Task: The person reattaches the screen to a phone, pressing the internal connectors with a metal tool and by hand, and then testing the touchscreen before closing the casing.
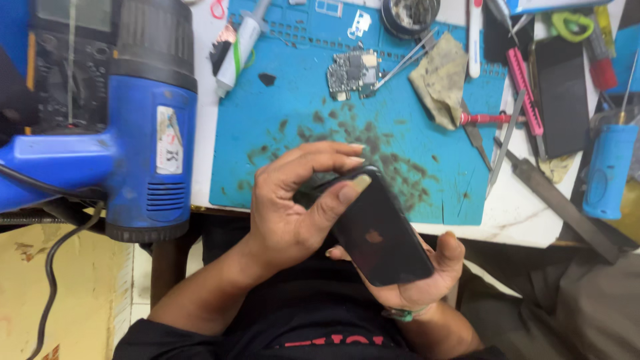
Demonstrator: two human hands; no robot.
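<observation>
A black smartphone (380, 233) lies back-up in my hands, just in front of the table's near edge. My right hand (427, 280) cradles it from below, palm up, fingers wrapped around its lower end. My left hand (293, 207) grips the phone's upper end, thumb pressed on the back and fingers curled over the top edge. Both hands hover over my lap, below the blue work mat (293, 160).
A blue heat gun (150, 127) stands at the table's left edge. On the stained mat lie a small circuit board (352, 73), tweezers (407, 60), a dirty cloth (443, 80) and a syringe tube (240, 50). Screwdrivers, blades and a blue tool (608, 170) crowd the right side.
</observation>
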